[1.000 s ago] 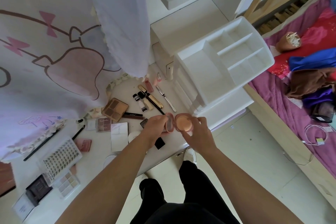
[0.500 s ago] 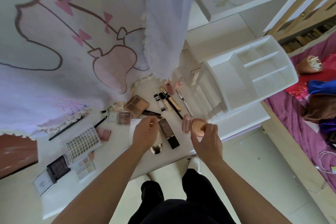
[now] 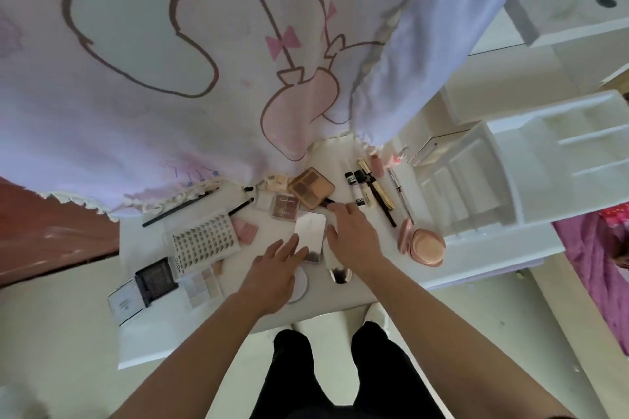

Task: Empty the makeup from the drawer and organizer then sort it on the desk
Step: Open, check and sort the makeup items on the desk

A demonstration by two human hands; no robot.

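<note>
- Both hands are observed over the white desk (image 3: 153, 343), near its middle.
- Left hand (image 3: 272, 270): laid palm-down, fingers straight and close together, the fingertips resting on the near edge of a silver rectangular palette (image 3: 310, 235). A round white compact (image 3: 301, 284) is partly covered by this hand.
- Right hand (image 3: 352, 236): placed just right of the silver palette, fingers stretched toward the far side and slightly apart, thumb held out to the left beside the palette's edge. Whether anything lies under the palm cannot be told.
- Makeup is spread flat across the desk. A brown 4-pan eyeshadow palette (image 3: 311, 188) and a small pink palette (image 3: 285, 208) are noted just beyond the hands. Several mascara tubes (image 3: 357, 189) lie side by side far right of them.
- An open pink compact (image 3: 423, 245) is seen at the right, close to the base of the white organizer (image 3: 510, 160).
- At the left, a lash tray (image 3: 204, 241) and a black palette (image 3: 156, 277) are recorded.
- A printed curtain (image 3: 170, 78) hangs over the far edge.
</note>
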